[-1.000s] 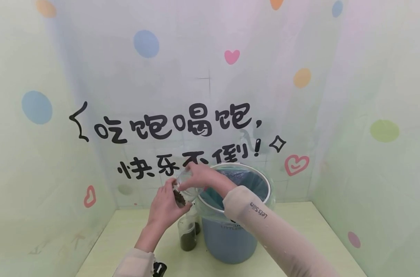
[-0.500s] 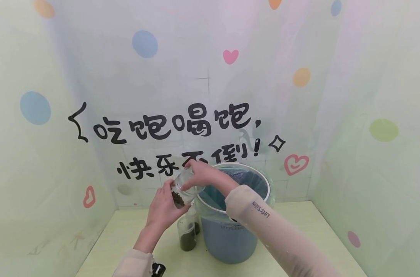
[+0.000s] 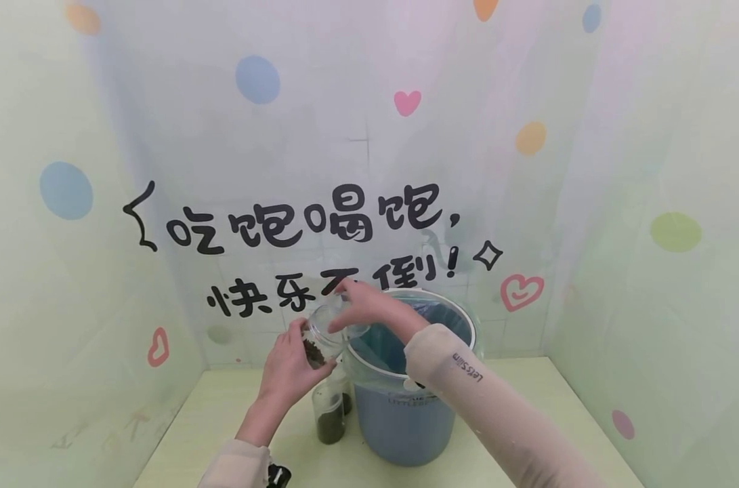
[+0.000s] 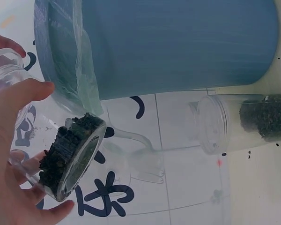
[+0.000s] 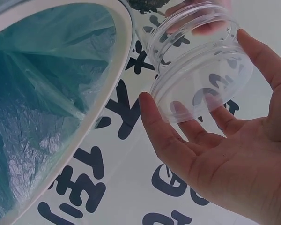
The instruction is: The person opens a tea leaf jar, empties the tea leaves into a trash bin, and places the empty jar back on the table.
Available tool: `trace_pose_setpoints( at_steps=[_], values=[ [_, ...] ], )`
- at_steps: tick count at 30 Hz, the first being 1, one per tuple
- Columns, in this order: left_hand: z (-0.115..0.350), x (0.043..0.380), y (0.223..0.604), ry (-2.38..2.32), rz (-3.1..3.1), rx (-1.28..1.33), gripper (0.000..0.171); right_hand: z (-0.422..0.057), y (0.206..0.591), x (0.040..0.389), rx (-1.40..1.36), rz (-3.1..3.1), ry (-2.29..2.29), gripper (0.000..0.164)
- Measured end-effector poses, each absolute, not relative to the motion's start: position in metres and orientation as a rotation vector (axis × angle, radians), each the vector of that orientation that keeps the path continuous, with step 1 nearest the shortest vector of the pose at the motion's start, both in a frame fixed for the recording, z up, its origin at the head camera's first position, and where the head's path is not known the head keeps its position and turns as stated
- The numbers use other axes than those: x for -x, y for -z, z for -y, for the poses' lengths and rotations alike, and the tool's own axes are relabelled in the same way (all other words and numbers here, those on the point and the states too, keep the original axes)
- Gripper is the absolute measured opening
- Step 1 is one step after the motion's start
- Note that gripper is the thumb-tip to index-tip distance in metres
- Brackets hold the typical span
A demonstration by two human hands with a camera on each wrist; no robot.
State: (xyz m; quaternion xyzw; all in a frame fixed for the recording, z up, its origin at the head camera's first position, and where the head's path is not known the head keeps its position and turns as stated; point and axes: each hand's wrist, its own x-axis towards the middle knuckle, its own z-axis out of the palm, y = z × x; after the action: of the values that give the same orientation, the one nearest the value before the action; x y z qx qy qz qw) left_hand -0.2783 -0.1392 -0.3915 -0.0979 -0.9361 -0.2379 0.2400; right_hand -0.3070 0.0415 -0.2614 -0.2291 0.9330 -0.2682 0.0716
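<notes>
Dotted walls enclose a pale table. Left hand: fingers curled around the body of a clear jar holding dark flakes. Right hand: partly open, thumb and fingers gripping the edge of a clear lid at the jar's mouth; contact with the rim cannot be confirmed. Jar location: raised between both hands, left of the bin. Long axis: tilted, base nearer the left hand, mouth facing the right.
</notes>
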Motion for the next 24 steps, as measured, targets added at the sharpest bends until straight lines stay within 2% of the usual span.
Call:
trace_pose_setpoints(
  at_steps=[14,24],
  values=[
    [0.145,0.278,0.401,0.696,2.549,0.249,0.091,-0.064,0.259,0.312,0.643,-2.82,0.79,0.072],
    [0.145,0.28,0.398,0.713,2.488,0.256,0.097,-0.097,0.258,0.317,0.556,-2.872,0.854,0.07]
  ],
)
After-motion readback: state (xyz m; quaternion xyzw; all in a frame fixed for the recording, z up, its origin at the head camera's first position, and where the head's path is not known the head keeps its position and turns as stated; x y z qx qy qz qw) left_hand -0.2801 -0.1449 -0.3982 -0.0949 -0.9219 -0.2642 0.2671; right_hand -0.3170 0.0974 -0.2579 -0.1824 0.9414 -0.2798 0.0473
